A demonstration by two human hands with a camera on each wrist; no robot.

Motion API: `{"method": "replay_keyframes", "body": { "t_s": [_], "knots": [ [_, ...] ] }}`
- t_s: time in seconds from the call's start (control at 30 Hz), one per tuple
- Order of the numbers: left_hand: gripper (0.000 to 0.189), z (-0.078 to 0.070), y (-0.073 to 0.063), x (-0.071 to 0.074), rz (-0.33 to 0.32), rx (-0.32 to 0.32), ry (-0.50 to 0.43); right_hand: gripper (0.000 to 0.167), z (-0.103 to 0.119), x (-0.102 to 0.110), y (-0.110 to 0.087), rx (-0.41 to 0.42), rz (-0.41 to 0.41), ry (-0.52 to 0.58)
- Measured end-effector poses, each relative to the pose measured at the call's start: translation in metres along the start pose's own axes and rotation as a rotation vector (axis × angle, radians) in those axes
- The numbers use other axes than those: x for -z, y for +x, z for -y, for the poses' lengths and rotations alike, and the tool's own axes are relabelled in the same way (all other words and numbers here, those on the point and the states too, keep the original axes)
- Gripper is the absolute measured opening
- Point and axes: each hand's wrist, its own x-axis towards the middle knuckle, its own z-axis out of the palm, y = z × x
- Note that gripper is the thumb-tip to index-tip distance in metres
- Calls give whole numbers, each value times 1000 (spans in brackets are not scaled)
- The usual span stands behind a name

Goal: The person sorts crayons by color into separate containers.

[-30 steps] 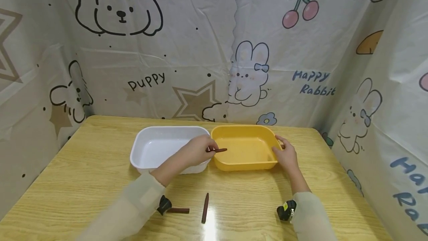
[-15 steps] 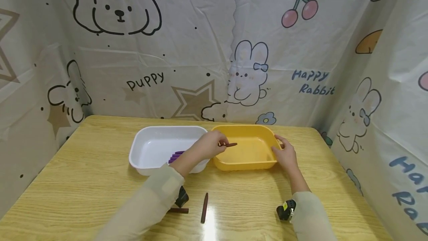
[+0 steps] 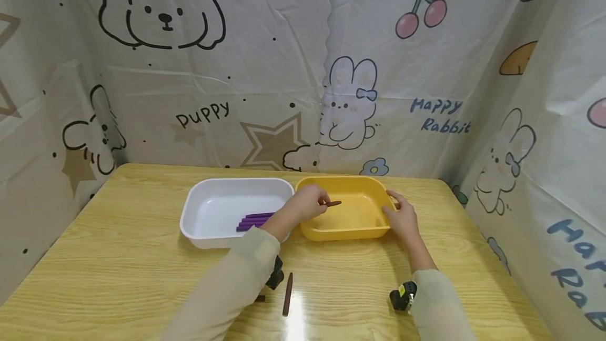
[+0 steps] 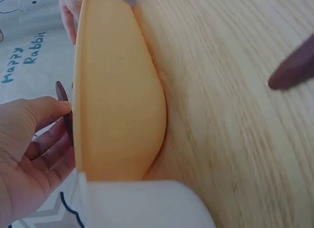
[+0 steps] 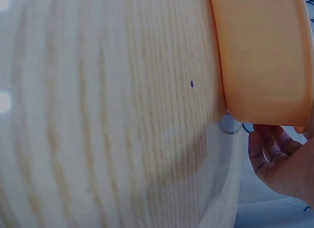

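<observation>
My left hand (image 3: 306,205) pinches a brown crayon (image 3: 334,203) between thumb and fingers, over the left part of a yellow plastic tub (image 3: 347,234). In the left wrist view, the crayon (image 4: 61,90) shows beyond the tub's rim, tip pointing up. My right hand (image 3: 402,219) grips the tub's right end, thumb at the rim and fingers outside against the wall. The right wrist view has those fingers (image 5: 256,148) up against the tub's end. Just left of it stands a white tub (image 3: 208,243) with several purple crayons (image 3: 255,219) lying inside, partly behind my left forearm.
Another brown crayon (image 3: 288,294) lies on the wooden table (image 3: 345,288) in front of the tubs. The end of a brown piece (image 3: 261,298) sticks out beside my left sleeve. A printed cloth (image 3: 265,78) hangs behind and at both sides.
My left hand has moved right with the brown crayon, from between the tubs to over the yellow one. The purple crayons have come into sight. My right hand keeps its grip.
</observation>
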Motion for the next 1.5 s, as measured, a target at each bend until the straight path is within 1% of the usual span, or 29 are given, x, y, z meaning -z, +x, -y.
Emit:
{"method": "replay_keyframes", "body": {
  "t_s": [0.2,0.37,0.43,0.67,0.77,0.83,0.97,1.1,1.27,1.5],
  "knots": [
    [11,-5,11,-14,23,-11,74,50,0,1,0,-4,-11,2],
    [11,-12,14,-24,62,37,112,50,1,1,0,-14,0,15],
    [10,-13,15,-28,67,61,116,51,1,1,0,-13,2,21],
    [12,-13,16,-38,95,104,167,50,-1,0,1,-2,2,13],
    [12,-13,16,-39,103,116,167,50,-2,0,2,-6,-3,6],
    [12,-13,16,-38,105,135,160,50,-1,1,2,-4,-6,4],
    [12,-12,17,-39,123,174,194,50,-1,1,2,-6,-6,10],
    [12,-12,17,-40,133,195,221,50,0,-1,1,-13,-10,15],
    [9,-11,15,-38,122,198,223,50,-1,-2,1,-11,-11,13],
    [15,-8,12,-34,117,164,209,50,0,0,0,-21,-14,9]
  ]
}}
